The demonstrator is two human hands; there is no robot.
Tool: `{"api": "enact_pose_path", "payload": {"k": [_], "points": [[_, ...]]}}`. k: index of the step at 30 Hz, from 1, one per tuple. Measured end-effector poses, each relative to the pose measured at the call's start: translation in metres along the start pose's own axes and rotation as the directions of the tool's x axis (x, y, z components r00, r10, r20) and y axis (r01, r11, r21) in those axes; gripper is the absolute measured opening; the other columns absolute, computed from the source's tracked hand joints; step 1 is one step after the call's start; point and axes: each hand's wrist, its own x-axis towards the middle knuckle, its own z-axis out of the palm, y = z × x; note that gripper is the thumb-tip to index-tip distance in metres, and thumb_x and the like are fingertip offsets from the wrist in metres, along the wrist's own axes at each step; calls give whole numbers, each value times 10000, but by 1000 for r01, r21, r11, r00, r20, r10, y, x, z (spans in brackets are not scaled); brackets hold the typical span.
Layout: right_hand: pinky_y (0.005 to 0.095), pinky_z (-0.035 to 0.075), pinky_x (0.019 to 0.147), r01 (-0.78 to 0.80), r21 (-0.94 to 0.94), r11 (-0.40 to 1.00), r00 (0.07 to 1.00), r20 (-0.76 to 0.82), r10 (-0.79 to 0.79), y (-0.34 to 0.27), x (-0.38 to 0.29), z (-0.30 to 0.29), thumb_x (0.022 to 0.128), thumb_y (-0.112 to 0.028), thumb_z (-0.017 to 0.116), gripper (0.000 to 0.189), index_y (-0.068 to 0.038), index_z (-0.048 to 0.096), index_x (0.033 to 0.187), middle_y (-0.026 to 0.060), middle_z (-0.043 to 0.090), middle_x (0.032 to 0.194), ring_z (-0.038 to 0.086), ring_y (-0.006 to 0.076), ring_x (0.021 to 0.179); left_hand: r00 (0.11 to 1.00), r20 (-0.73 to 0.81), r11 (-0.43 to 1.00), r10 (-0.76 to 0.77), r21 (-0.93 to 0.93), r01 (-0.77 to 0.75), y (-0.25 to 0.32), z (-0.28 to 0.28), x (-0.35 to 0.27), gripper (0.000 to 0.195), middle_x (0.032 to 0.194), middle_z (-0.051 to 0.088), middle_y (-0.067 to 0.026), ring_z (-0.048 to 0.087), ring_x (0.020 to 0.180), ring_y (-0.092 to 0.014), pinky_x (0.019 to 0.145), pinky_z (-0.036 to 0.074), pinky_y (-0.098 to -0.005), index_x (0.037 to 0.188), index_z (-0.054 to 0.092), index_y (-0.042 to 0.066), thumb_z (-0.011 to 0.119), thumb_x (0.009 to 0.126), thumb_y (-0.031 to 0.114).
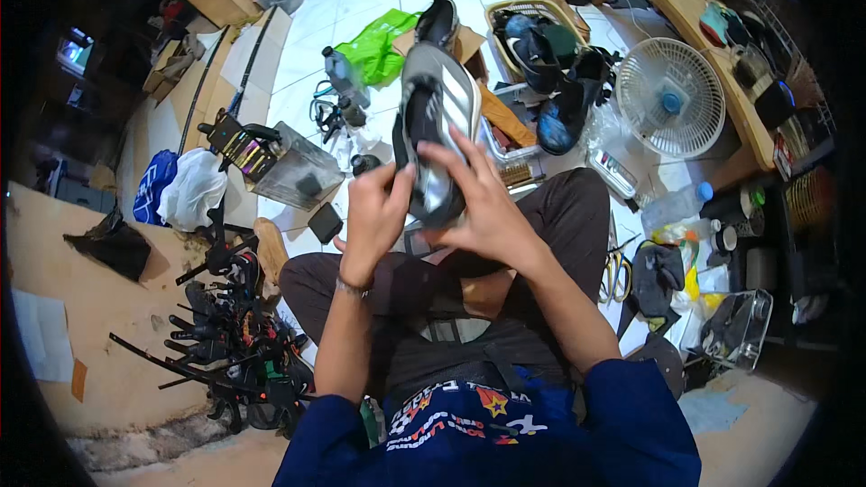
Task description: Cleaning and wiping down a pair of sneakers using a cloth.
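Note:
Above my crossed legs is a grey and black sports shoe (450, 91) with white side stripes and a shiny silver part at its near end. My left hand (372, 223) pinches the shoe's near left edge, thumb on top. Across the near right side lie the spread fingers of my right hand (487, 210), its thumb low by the near end. Both hands hold the shoe, and they cover part of its sides. Just beyond it is another dark shoe (436, 19), partly hidden, beside a piece of cardboard (468, 44).
A bright green plastic bag (379, 40) and a dark bottle (342, 74) lie ahead. Shoes fill a yellow basket (497, 8) near a white fan (670, 98). A clear bin (298, 169) stands left, above piled umbrellas (230, 345). Scissors (616, 277) lie right of my knee.

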Motion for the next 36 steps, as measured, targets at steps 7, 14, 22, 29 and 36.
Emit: {"api": "enact_pose_path", "payload": {"k": [7,14,22,29,36], "points": [[568,334,1150,42,-223,974,912,-391,-128,64,72,-26,648,-209,855,628,-164,637,1235,241,517,1428,472,456,1335,978,33,974,206,-104,-202,23,45,112,412,689,669,-188,583,561,-159,547,458,-354,960,741,-49,610,1006,339],[470,426,1050,-51,-168,984,911,-412,-23,176,81,-18,683,-242,859,471,-89,674,1089,170,592,1356,560,388,1221,991,132,993,-6,-116,22,-78,77,227,522,1081,749,-172,727,940,-251,823,567,-360,1267,683,2,706,927,397],[466,430,1056,-191,-205,960,923,-371,104,212,86,-1,673,-176,882,510,-82,655,1120,161,564,1381,544,386,1238,933,46,851,-357,429,304,-184,153,295,1371,1515,453,-280,487,1336,-511,1058,464,-558,1607,172,214,908,541,661],[480,417,1056,-279,-263,923,937,-283,203,226,81,-8,691,-325,897,532,-76,654,1094,180,557,1358,528,414,1226,975,-22,964,-219,149,220,-208,143,310,972,1246,700,-202,680,1141,-356,960,545,-434,1407,580,138,901,604,583],[458,426,1066,-325,-251,912,915,-327,236,219,66,-23,755,-393,875,569,-56,692,1175,205,563,1336,539,389,1264,921,101,835,-376,-394,384,-150,89,267,596,1001,725,-108,726,844,-217,486,582,-326,1254,657,68,852,783,377]]}}
